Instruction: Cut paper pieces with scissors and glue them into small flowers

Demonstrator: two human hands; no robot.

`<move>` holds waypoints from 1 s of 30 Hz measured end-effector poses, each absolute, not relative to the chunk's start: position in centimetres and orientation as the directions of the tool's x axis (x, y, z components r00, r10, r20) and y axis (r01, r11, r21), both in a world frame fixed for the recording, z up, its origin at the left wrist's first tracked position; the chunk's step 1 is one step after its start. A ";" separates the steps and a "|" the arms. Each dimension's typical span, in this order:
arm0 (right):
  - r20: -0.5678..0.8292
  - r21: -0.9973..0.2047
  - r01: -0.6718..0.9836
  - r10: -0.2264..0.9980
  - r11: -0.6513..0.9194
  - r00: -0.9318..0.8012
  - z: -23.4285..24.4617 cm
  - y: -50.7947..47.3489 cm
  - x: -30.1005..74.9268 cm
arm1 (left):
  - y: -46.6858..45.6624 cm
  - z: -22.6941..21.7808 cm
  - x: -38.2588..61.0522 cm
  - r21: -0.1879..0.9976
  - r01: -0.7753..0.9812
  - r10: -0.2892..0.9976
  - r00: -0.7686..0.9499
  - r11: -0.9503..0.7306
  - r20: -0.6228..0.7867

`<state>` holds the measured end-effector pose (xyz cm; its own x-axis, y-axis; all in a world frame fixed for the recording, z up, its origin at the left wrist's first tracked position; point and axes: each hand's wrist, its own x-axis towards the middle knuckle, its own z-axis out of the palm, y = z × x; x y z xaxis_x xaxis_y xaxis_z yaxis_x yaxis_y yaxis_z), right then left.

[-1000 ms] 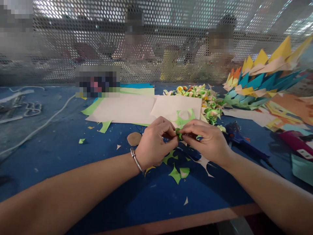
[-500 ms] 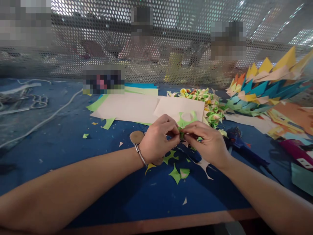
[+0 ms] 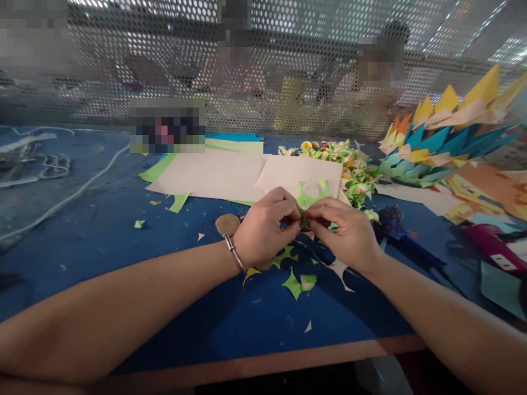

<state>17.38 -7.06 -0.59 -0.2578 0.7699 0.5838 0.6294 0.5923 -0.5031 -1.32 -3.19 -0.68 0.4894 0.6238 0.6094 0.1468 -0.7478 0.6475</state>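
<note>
- Blue bench [image 3: 102, 258], paint-flecked, wooden strip along the near edge.
- Paper scraps [image 3: 294, 282], green, white and yellow, loose on the bench just below the hands.
- Left hand [image 3: 263, 227], fingers curled, thumb and fingertips pinched on one end of a green paper piece [image 3: 303, 219]; metal bangle [image 3: 234, 253] at the wrist.
- Right hand [image 3: 348, 233], pinched on the other end of the same piece, held just above the bench, mid-width.
- Brown disc [image 3: 227, 224], flat, beside the left hand.
- Dark blue glue gun [image 3: 397, 230], lying right of the right hand.
- Pale sheets [image 3: 214, 175], overlapping, behind the hands.
- Heap of small folded paper pieces [image 3: 354, 175], right of the sheets.
- Spiked multicolour paper stack [image 3: 436, 142], far right.
- White cord [image 3: 69, 197], far left.
- Perforated metal screen [image 3: 288, 66], along the back.
</note>
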 end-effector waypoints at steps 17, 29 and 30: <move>0.542 -0.519 0.658 0.805 0.546 -0.240 0.2 -7.5 17.3 | -3.3 -0.3 -1.3 0.616 0.201 0.623 0.490 -0.762 0.610; 0.529 -0.473 0.679 0.797 0.562 -0.291 0.0 -7.4 17.4 | -3.0 -0.5 -1.1 0.611 0.214 0.622 0.503 -0.762 0.600; 0.525 -0.469 0.684 0.799 0.559 -0.293 0.0 -7.4 17.4 | -3.0 -0.6 -1.2 0.613 0.215 0.624 0.509 -0.760 0.594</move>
